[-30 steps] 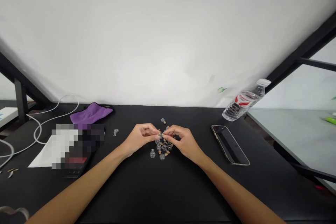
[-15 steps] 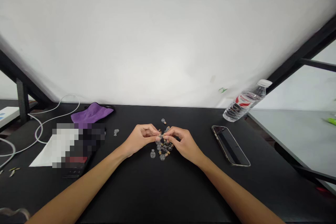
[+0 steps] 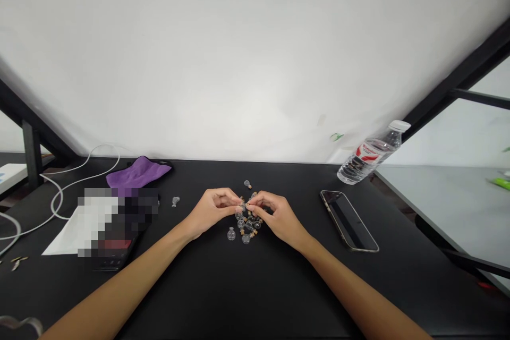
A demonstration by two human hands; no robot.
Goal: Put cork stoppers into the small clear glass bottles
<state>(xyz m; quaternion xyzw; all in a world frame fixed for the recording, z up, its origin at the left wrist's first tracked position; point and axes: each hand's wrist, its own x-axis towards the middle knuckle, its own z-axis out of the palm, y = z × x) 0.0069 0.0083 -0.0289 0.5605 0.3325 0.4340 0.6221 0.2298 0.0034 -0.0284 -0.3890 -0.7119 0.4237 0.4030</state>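
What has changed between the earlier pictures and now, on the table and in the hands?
Nothing clearly changed. The left hand and right hand stay pinched together above the small corked glass bottles, and no new hold or release shows. The phone, water bottle and purple cloth stayed where they were.

The left hand (image 3: 211,211) and right hand (image 3: 279,218) meet over a cluster of small glass bottles (image 3: 248,224) on the desk (image 3: 239,287). One loose bottle (image 3: 231,234) sits just before the left hand, and another (image 3: 247,184) lies beyond the fingertips (image 3: 241,206). Left of the left hand lie a third bottle (image 3: 175,201), then a cloth (image 3: 138,172) and a cable (image 3: 56,196). Right of the right hand lies a smartphone (image 3: 348,220), with a water bottle (image 3: 368,156) beyond it.
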